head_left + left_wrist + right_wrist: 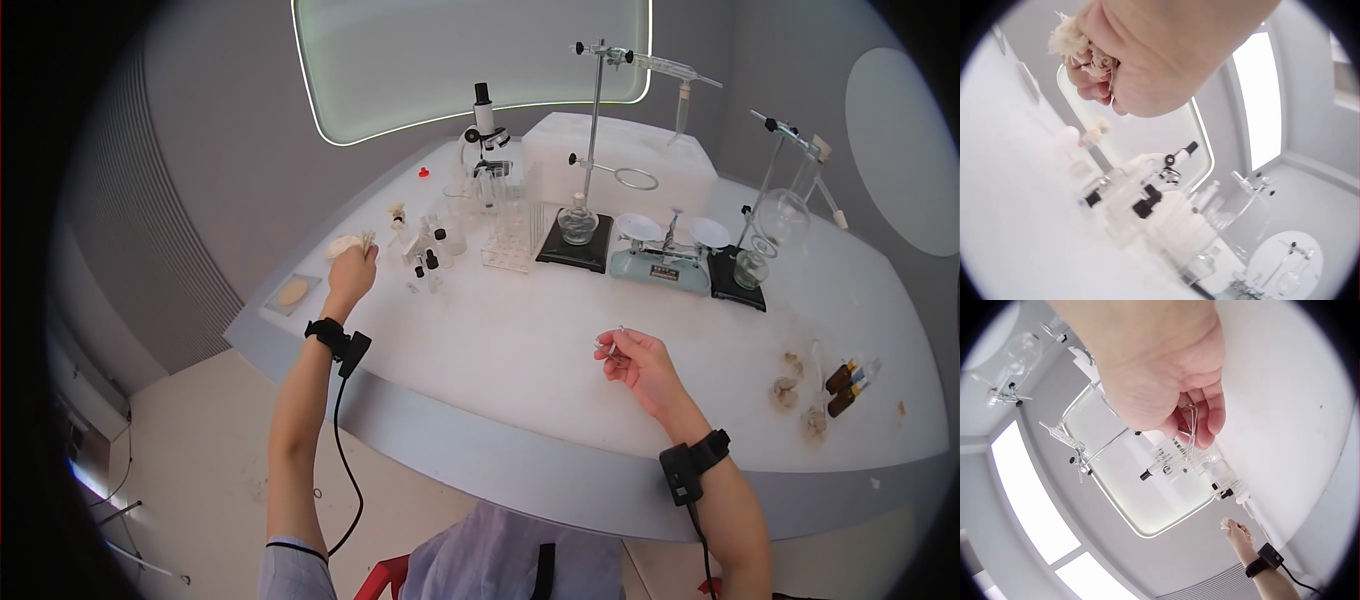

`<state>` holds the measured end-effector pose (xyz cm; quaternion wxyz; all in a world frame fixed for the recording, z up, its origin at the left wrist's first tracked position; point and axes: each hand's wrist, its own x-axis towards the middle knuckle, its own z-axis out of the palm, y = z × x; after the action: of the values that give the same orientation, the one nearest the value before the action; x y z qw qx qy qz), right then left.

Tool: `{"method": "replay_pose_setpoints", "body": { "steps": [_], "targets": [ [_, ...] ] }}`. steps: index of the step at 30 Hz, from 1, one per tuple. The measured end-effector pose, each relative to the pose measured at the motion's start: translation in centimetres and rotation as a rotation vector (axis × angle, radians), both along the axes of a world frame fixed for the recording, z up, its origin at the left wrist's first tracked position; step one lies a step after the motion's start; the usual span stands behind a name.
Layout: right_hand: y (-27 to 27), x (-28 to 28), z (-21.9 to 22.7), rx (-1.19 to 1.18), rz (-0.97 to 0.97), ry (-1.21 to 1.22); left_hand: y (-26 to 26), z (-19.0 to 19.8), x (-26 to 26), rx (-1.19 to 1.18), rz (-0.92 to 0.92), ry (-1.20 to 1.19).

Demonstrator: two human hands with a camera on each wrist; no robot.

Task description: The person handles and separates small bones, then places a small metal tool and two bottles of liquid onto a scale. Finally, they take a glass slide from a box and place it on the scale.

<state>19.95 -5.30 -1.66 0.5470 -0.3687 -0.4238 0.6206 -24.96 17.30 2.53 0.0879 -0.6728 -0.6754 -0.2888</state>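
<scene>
At the left end of the table my left hand (352, 275) grips a clump of pale, stringy fibres (1067, 39), with frayed ends sticking out past the fingers. A whitish rounded thing (341, 245) shows just beside that hand in the head view. Over the front middle of the table, my right hand (642, 372) pinches a small shiny piece of bent metal wire (1192, 428) between thumb and fingers. Part of the metal piece is hidden by the fingers in the right wrist view.
A beige disc (292, 291) lies on a square sheet at far left. Dropper bottles (432, 262), a test-tube rack (507, 256) and a microscope (484, 120) stand beyond. Further right are a spirit lamp (577, 222), a balance (660, 272), brown bottles (842, 402) and tangled brownish clumps (785, 393).
</scene>
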Motion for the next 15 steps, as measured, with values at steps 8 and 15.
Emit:
{"method": "replay_pose_setpoints", "body": {
  "steps": [8, 15],
  "targets": [
    [0.0, 0.0, 0.1, 0.001, -0.004, -0.022, 0.4, -2.3, -0.1, -0.213, 0.016, -0.002],
    [0.1, -0.1, 0.1, -0.010, -0.002, -0.028, 0.9, -2.0, -0.6, -0.342, -0.048, 0.132]
  ]
}}
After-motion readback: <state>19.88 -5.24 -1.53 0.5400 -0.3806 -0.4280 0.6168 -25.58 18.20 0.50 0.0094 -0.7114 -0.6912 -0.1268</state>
